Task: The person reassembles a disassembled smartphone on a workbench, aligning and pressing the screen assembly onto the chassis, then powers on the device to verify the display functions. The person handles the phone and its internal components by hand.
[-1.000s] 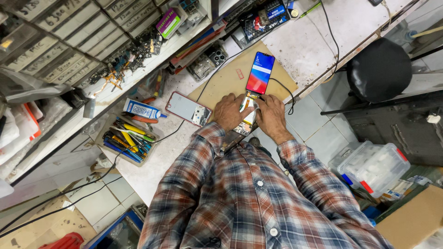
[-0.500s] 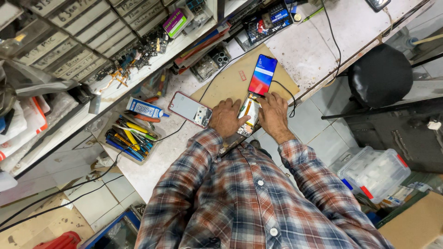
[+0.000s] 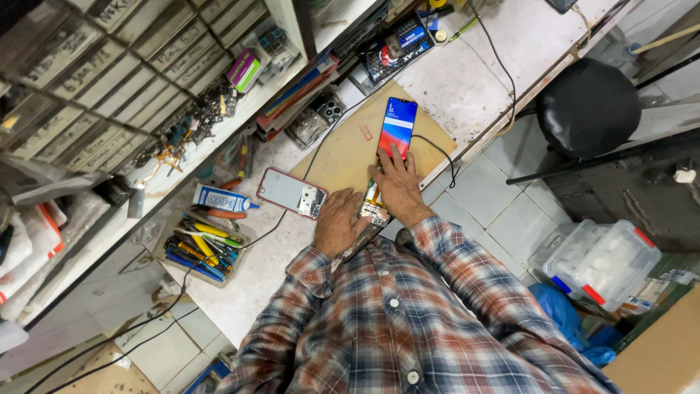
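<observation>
- Cluttered white workbench (image 3: pixel 467 87) carries a brown mat (image 3: pixel 350 149)
- Lit phone screen (image 3: pixel 397 125) lies on the mat; right hand (image 3: pixel 397 186) rests flat, fingertips touching its lower end
- Opened phone body (image 3: pixel 373 208) lies between both hands
- Left hand (image 3: pixel 337 222) rests beside it, fingers loosely curled, clamped on nothing
- Red-framed phone (image 3: pixel 292 192) sits just left

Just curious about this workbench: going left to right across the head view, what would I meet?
Tray of tools → red-framed phone back → left hand → right hand → black stool.
</observation>
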